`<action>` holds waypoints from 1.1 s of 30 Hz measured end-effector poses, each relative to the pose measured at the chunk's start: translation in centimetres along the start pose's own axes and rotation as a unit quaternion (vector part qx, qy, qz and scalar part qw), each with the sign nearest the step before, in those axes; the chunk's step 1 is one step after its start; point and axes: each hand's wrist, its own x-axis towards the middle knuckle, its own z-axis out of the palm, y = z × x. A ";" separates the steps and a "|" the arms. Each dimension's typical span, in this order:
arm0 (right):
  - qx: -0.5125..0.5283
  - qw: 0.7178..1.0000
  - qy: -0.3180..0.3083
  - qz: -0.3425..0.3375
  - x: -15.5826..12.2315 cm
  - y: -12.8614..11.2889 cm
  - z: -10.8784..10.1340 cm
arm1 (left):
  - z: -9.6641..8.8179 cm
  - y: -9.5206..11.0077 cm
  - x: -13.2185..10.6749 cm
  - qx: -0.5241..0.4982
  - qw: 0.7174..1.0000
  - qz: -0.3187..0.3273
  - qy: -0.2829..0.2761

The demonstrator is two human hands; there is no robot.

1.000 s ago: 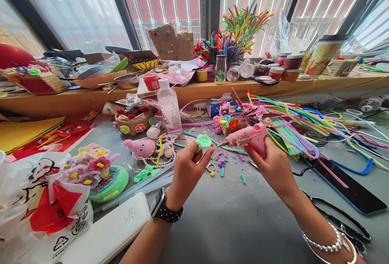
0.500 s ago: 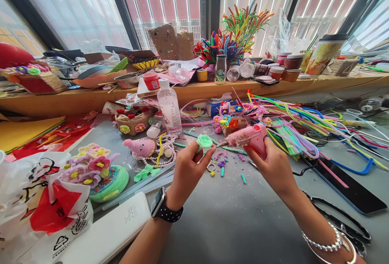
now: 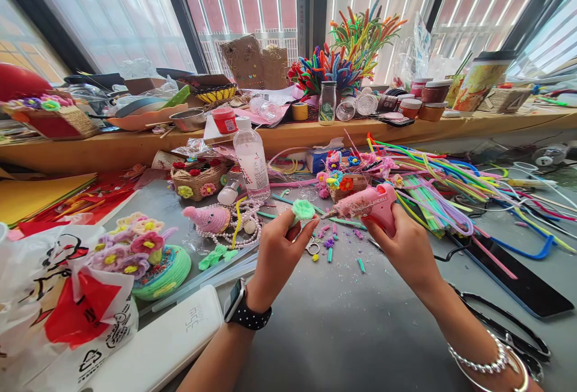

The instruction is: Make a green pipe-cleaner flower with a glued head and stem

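In the head view, my left hand (image 3: 280,251) has its fingers closed on the green piece (image 3: 303,209), up near their tips, above the table (image 3: 333,326). My right hand (image 3: 408,241) is wrapped round the grip of the pink glue gun (image 3: 367,205), whose nozzle points at the green piece and ends just beside my left thumb.

The green piece looks shaped into a small round form, and I judge that part done. It is joined to nothing that I can see, and whether it has glue on it I cannot tell. Flowers are already on the left basket (image 3: 201,179) and in the green pot (image 3: 164,278); loose clippings (image 3: 362,266) lie in front of my hands, and uncurled stems (image 3: 455,181) lie piled to the right.

The glue gun reads "ANDELI". The bag (image 3: 85,296) carries a recycling mark and red-and-black print I cannot make out. Lettering on the power bank (image 3: 180,338) is upside down to me and unclear. Print on the bottle (image 3: 250,160) and the red tub (image 3: 224,120) is too small to read.
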 end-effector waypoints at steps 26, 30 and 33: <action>0.009 1.000 0.002 -0.001 -0.1 0.2 0.1 | -0.1 -0.1 0.0 0.002 1.000 -0.016 -0.002; 0.007 1.000 0.000 0.008 0.0 0.2 0.1 | -0.1 -0.2 0.0 0.008 1.000 -0.009 -0.003; 0.007 1.000 -0.003 0.010 0.0 0.2 0.1 | -0.1 -0.3 0.0 0.016 1.000 -0.001 -0.007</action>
